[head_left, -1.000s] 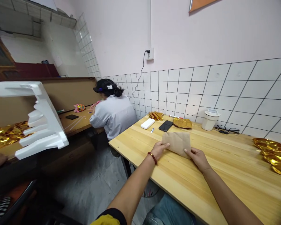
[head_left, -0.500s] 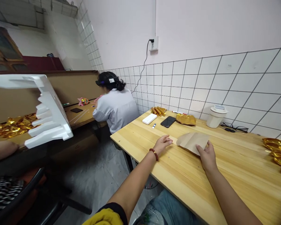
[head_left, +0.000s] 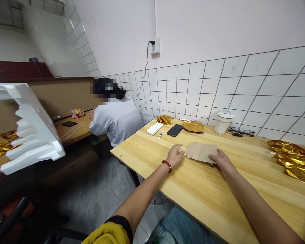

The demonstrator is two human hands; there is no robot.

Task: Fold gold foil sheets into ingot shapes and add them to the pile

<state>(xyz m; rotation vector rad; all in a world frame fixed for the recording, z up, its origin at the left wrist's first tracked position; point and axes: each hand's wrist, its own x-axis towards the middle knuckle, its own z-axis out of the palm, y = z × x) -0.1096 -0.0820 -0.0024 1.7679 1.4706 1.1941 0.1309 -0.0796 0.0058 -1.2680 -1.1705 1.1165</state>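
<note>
A small piece of brown paper (head_left: 199, 151) is held just above the wooden table, its left edge rounded and its surface creased. My right hand (head_left: 223, 163) pinches its right end, thumb on top and the other fingers partly hidden beneath. Beside the paper's left edge is my left hand (head_left: 175, 156), a red bead bracelet (head_left: 167, 166) on its wrist. Its fingers are curved and apart, with nothing between them. Whether its fingertips touch the paper I cannot tell.
Behind the paper lie a black phone (head_left: 175, 130), a white power bank (head_left: 155, 128), a small tube (head_left: 160, 136) and gold foil (head_left: 193, 126). A lidded white cup (head_left: 223, 122) and glasses (head_left: 241, 132) stand by the wall. Crumpled gold foil (head_left: 295, 162) is rightward. A person (head_left: 119, 118) sits left.
The brown paper has turned and tilted, so its shape now looks more rectangular. My left hand is closer to its left edge. The view has swung a little to the right.
</note>
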